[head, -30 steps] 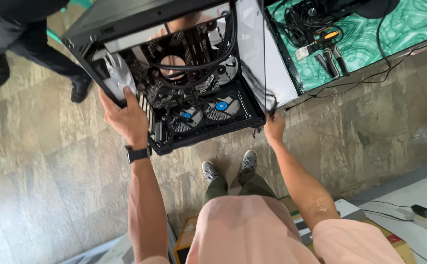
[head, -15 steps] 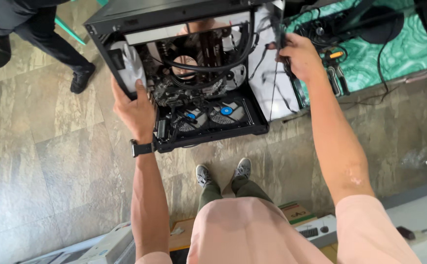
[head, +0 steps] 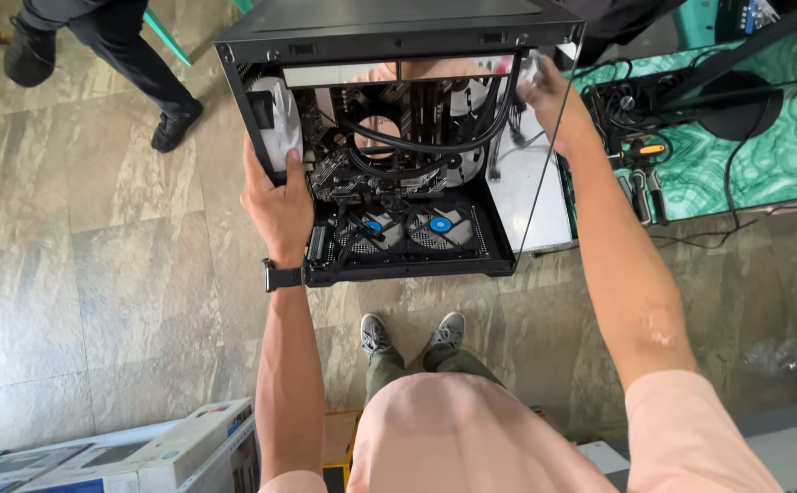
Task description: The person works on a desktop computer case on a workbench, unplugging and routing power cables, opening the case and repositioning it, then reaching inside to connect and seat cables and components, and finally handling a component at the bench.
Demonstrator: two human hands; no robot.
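An open black computer case (head: 389, 36) stands on the stone floor in front of me, showing fans with blue hubs, black coolant tubes (head: 435, 137) and a white part at its left. My left hand (head: 278, 203), with a black watch on the wrist, grips the case's left front edge. At the case's upper right corner my right hand (head: 552, 99) holds the top edge of a clear glass side panel (head: 531, 196). The panel leans at the right side of the case.
A green marbled mat (head: 745, 155) with cables, tools and a black stand lies to the right. Another person's dark legs and shoes (head: 97, 64) are at the upper left. White boxes (head: 142, 456) sit at the lower left. My own shoes (head: 412, 333) are below the case.
My right hand rose from the case's lower right corner to its upper right and took the glass panel's top edge. My left hand stayed on the left edge.
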